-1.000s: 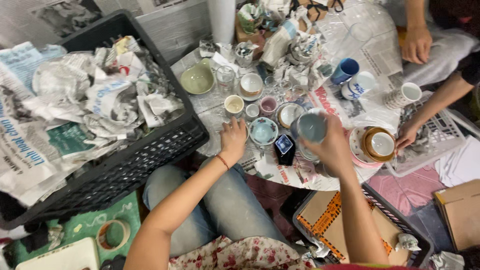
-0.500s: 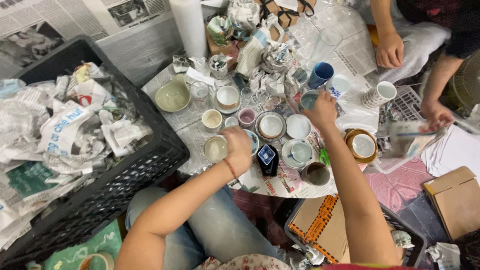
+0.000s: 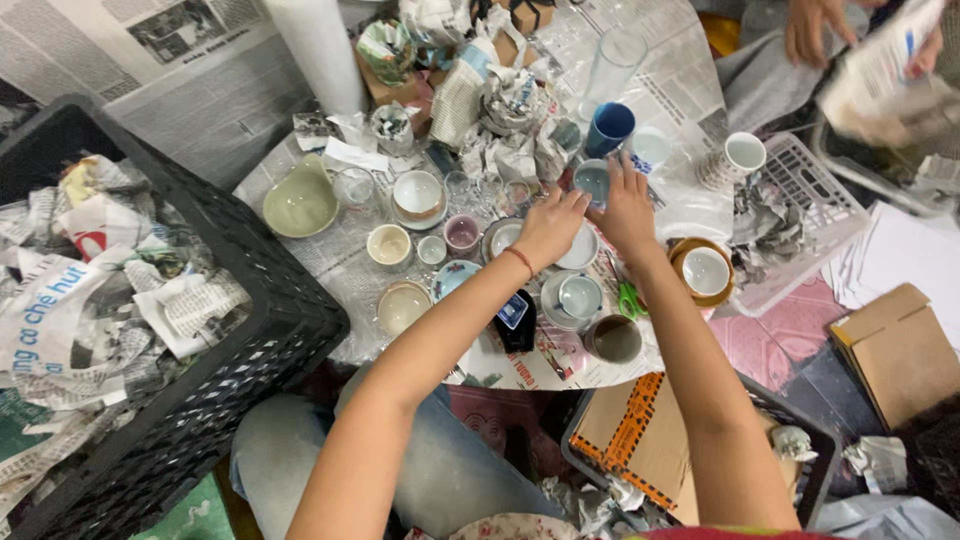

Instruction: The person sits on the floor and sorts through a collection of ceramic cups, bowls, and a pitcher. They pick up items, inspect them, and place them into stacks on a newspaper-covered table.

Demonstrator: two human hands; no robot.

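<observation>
My right hand [image 3: 628, 208] is stretched across a low table [image 3: 350, 270] covered in newspaper, fingers closed round a pale blue cup [image 3: 592, 180]. My left hand [image 3: 550, 226], with a red band at the wrist, lies just beside it, fingers spread over a white bowl [image 3: 582, 252] and reaching to the same cup. A dark blue cup [image 3: 610, 128] and a tall glass [image 3: 612, 65] stand just beyond. Several small cups and bowls surround my hands: a pink cup [image 3: 462, 233], a cream cup [image 3: 388, 245], a cup on a saucer [image 3: 578, 297].
A black crate [image 3: 250, 350] of crumpled newspaper stands at the left. A green bowl [image 3: 300, 205], a brown cup [image 3: 613, 340], green scissors [image 3: 630, 300] and a white basket [image 3: 800, 190] holding a white cup [image 3: 745, 152] are nearby. Another person's hand [image 3: 815, 25] works at top right. A cardboard box [image 3: 640, 440] sits by my knee.
Both my hands have moved farther across the table toward the dark blue cup, the right one carrying the pale blue cup. The view has shifted with them.
</observation>
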